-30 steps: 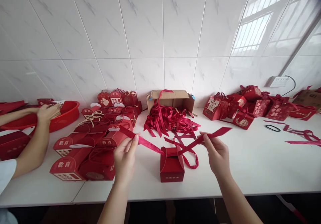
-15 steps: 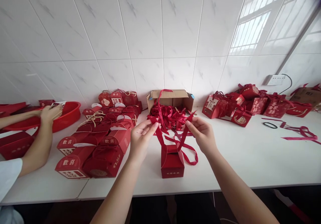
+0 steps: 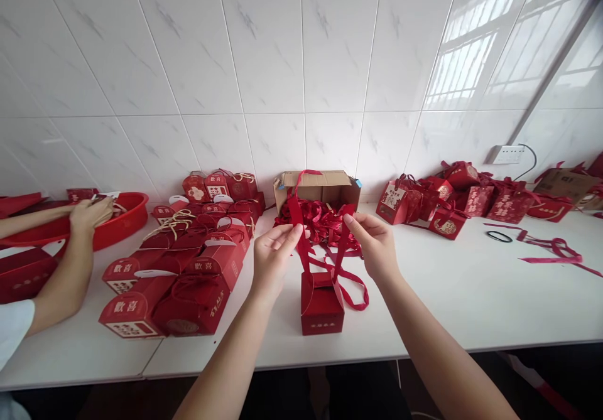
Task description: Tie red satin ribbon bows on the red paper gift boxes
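Observation:
A small red gift box (image 3: 322, 312) stands upright on the white table in front of me. Two ends of red ribbon (image 3: 304, 252) rise from its top in a V. My left hand (image 3: 273, 253) pinches the left end between thumb and fingers, with a short tail sticking up above the grip. The right end is pinched by my right hand (image 3: 375, 244). Both hands are above the box and do not touch it. Behind the box lies a loose loop of red ribbon (image 3: 360, 305).
A cardboard carton (image 3: 330, 178) spills red ribbons against the wall. Several red boxes (image 3: 134, 307) fill the left; more tied boxes (image 3: 450, 219) stand at the right near a black ring (image 3: 499, 236) and loose ribbon. Far left, another person's hands (image 3: 92, 213) work over a red basin (image 3: 136, 213).
My hands have drawn slightly closer together, and a longer ribbon tail now shows above my left fingers. The box has stayed in place while the view has shifted slightly.

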